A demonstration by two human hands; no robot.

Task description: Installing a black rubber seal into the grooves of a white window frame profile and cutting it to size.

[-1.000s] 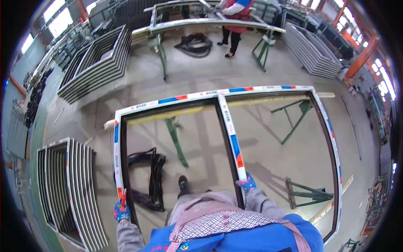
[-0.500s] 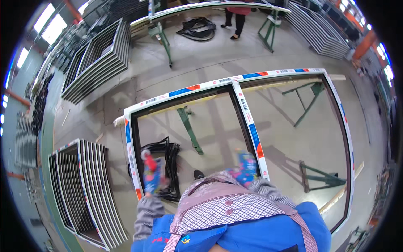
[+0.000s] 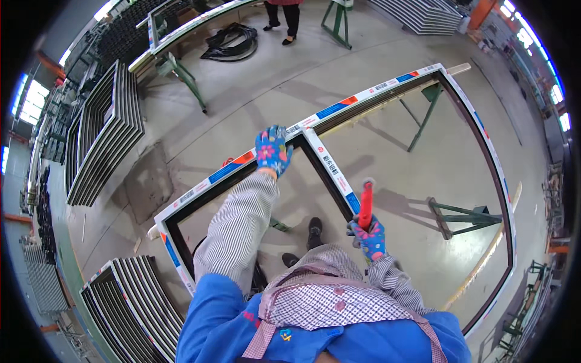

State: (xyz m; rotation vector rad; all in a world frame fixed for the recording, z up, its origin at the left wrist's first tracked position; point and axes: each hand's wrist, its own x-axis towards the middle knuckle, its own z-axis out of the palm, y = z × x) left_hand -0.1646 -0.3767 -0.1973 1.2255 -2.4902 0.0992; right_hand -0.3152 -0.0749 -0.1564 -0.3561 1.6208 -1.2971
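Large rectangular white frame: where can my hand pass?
Probably the right opening, between the white divider bar and right rail. Crowded: the left opening, crossed by the grey-striped left sleeve, and at the divider, where the gloved right hand grips a red tool.

Workshop, stacked frames (image 3: 148,290), green trestle stands (image 3: 181,72), orange pillar (image 3: 480,13), grey floor (image 3: 290,91)

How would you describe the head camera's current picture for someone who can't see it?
A gloved left hand lies on the far rail of a large divided frame, while the gloved right hand grips a red tool by its middle bar. Stacked frames stand at left; another person's legs show at the top.
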